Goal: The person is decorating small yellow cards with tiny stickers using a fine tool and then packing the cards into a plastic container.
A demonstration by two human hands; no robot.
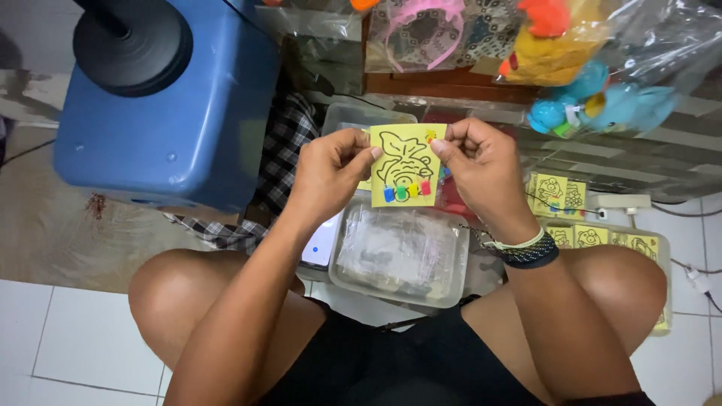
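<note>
1. The left hand (pixel 327 169) pinches the left edge of a small yellow card (pixel 406 167), thumb and fingertips pressed together on the paper near its upper left corner.
2. The right hand (pixel 481 165) pinches the card's upper right edge in the same way, fingers curled and closed on it; a braided wristband (pixel 526 249) circles that wrist.
3. The yellow card is held upright in the air between both hands, above the person's knees. It carries a black line drawing, and a row of small coloured capsules (pixel 407 191), blue, green, yellow and red, sits along its lower edge.
4. Directly below the card, on the floor between the knees, lies a clear plastic tray (pixel 451 289) filled with transparent sleeves (pixel 398 248).
5. A second clear tray (pixel 353 114) stands just beyond the card, partly hidden by it.
6. To the right, beside the right knee, another tray (pixel 662 256) holds more yellow cards (pixel 560 194) with similar drawings.
7. A blue plastic box (pixel 165 128) stands at the far left, with a black round base (pixel 131 45) resting on its top.
8. A checked cloth (pixel 282 150) hangs between the blue box and the trays.
9. Bagged toys (pixel 594 98), blue and yellow-orange, lie at the far right, near a pink hoop (pixel 425 19) in clear wrap.
</note>
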